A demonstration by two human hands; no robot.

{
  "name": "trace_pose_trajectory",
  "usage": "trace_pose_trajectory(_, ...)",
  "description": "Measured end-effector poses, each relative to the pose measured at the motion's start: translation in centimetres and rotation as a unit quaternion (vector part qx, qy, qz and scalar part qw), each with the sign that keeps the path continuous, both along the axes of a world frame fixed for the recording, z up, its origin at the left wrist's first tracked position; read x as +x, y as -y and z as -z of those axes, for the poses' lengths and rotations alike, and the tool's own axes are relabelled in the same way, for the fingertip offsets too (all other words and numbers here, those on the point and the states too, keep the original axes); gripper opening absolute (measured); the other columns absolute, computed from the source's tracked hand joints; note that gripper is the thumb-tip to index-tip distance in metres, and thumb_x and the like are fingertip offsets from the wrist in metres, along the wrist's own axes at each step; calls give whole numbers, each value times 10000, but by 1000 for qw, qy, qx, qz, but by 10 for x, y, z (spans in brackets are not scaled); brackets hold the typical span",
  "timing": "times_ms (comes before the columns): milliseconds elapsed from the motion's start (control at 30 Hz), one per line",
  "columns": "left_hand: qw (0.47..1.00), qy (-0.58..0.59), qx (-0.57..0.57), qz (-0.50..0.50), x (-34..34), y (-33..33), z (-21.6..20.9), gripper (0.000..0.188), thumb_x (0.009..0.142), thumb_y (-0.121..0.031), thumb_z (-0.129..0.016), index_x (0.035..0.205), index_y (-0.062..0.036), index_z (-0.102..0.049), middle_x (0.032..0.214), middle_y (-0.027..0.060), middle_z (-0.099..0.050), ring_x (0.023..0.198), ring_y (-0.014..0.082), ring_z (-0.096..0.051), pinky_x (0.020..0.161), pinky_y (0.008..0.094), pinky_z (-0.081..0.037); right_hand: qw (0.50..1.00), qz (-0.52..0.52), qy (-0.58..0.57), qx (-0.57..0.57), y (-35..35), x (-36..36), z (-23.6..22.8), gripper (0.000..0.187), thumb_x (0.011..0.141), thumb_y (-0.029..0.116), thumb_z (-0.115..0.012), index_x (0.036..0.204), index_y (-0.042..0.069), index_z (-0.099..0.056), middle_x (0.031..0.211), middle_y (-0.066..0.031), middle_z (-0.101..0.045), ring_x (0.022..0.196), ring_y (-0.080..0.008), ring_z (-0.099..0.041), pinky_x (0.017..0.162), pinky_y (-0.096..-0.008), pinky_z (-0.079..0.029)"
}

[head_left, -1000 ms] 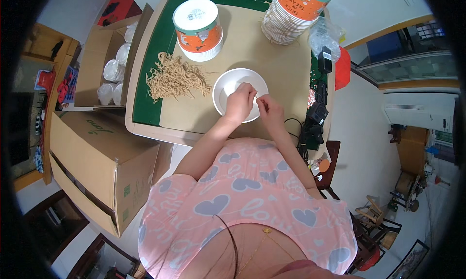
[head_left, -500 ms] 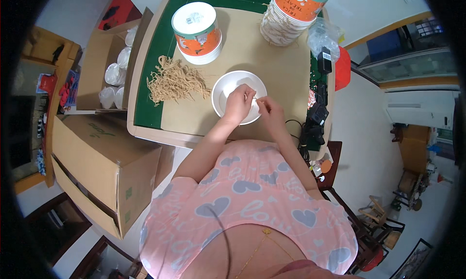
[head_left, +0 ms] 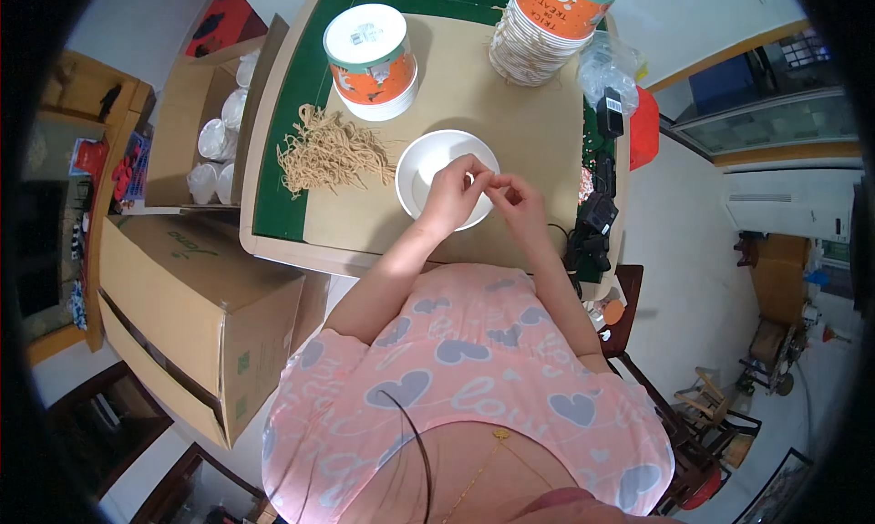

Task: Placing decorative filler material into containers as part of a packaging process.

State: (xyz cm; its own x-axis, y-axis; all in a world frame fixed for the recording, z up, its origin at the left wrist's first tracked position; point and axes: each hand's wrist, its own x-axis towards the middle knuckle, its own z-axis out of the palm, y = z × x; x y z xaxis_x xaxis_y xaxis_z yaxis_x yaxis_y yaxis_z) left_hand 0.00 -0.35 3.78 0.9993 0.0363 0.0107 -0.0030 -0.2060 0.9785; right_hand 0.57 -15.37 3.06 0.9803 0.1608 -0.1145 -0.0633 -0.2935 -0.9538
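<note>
A white round paper bucket (head_left: 417, 162) stands near the table's front edge, its open top toward me. Over its right side, my left hand (head_left: 453, 194) reaches across the opening with thumb and fingers pinched. Close beside it, at the right rim, my right hand (head_left: 518, 207) is pinched too, its fingertips nearly meeting the left ones. Whatever lies between the fingertips is too small and covered to name. To the left of the bucket is a loose heap of tan twine pieces (head_left: 333, 153).
Behind the twine, upside-down orange and white buckets (head_left: 372, 79) are stacked. Another orange bucket stack with cord around it (head_left: 547, 36) stands at the far right. Black power adapters (head_left: 597, 212) and a clear plastic bag (head_left: 609, 68) line the right edge. Cardboard boxes (head_left: 196, 296) stand left.
Both hands have shifted slightly, the right one up and a little to the right. The white bucket has moved very slightly away from me. Its surroundings stay the same.
</note>
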Motion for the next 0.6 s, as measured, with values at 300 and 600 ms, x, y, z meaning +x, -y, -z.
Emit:
trace_pose_trajectory(300, 987, -85, 79, 112, -2, -16, -13, 221, 849, -222, -591, 877, -6, -629, 704, 88, -643, 604, 177, -583, 584, 282, -454, 998, 36, 54, 12, 6, -1, -5, 70, 803, 79, -653, 868, 53, -652, 646, 20, -564, 564, -46, -476, 509, -208, -379)
trace_pose_trajectory(600, 979, -129, -80, 133, -13, -7, -21, 180, 851, -156, -572, 777, 5, -605, 620, 22, -583, 598, 74, -512, 553, 245, -410, 974, -8, 215, -67, 10, -17, -3, 80, 772, 23, -644, 843, 50, -618, 772, -54, -589, 625, -149, -539, 554, -251, -426)
